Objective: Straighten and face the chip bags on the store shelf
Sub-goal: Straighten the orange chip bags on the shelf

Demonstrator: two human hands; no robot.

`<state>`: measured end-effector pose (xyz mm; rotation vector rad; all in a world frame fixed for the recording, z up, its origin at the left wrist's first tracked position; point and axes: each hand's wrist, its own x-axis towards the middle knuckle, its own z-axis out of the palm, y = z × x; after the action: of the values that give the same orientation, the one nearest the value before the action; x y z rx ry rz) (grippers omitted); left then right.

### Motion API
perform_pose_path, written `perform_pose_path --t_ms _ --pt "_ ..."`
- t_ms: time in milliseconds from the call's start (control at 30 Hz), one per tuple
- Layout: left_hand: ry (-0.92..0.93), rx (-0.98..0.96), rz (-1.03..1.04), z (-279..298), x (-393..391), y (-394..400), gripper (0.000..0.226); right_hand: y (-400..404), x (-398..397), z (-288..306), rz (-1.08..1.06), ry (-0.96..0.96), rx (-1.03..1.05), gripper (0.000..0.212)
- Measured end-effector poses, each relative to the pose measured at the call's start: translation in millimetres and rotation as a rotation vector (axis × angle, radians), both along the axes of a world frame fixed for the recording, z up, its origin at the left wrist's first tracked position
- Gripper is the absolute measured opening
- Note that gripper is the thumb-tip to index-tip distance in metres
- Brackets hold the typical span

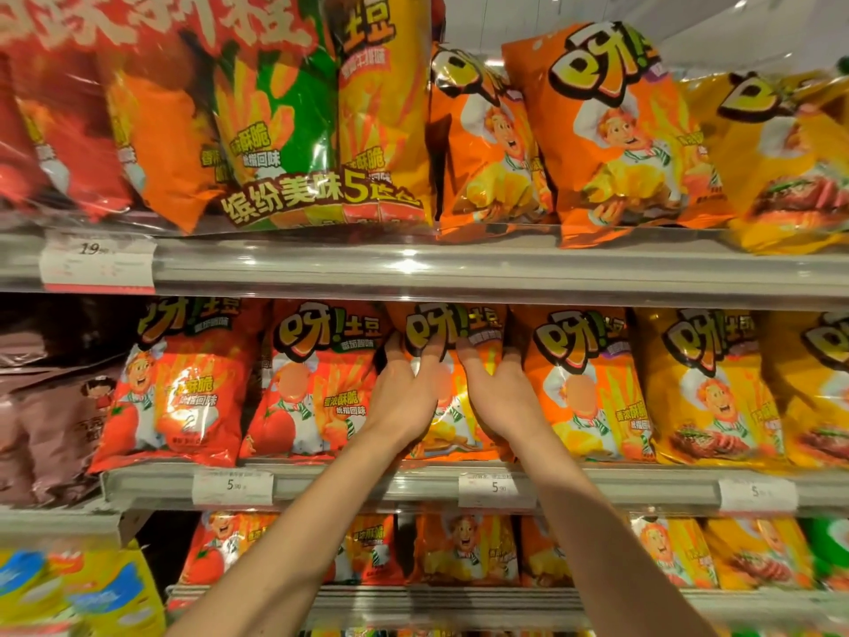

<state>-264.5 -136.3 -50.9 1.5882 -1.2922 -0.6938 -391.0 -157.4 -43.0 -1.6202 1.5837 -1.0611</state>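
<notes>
Both hands flat on the orange bag (452, 335): left hand (404, 393) and right hand (498, 393) side by side, fingers extended upward along its upright long axis, nothing gripped.

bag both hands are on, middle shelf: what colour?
Orange bag, yellow-and-black logo on top, under the left hand and right hand. Head view.

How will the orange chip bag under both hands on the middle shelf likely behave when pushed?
The orange chip bag looks puffed, so probably light and yielding under the left hand and right hand. Its glossy film may be slippery. Standing upright, it could tip.
</notes>
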Motion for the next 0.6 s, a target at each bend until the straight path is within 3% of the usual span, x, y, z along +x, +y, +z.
perform_pose_path --t_ms 233,433,600 --pt "0.091 -0.156 0.021 -7.2 -2.6 -0.3 0.072 0.4 5.8 -3.4 -0.082 0.058 -0.046 0.083" --pt "0.046 -0.261 0.028 -11.0 -3.2 -4.3 0.054 5.1 -8.0 -10.5 0.084 0.017 -0.235 0.065" --pt "-0.045 -0.273 -0.021 -9.4 1.7 -8.8 0.048 4.2 -6.2 -17.0 0.132 0.005 -0.259 0.054"
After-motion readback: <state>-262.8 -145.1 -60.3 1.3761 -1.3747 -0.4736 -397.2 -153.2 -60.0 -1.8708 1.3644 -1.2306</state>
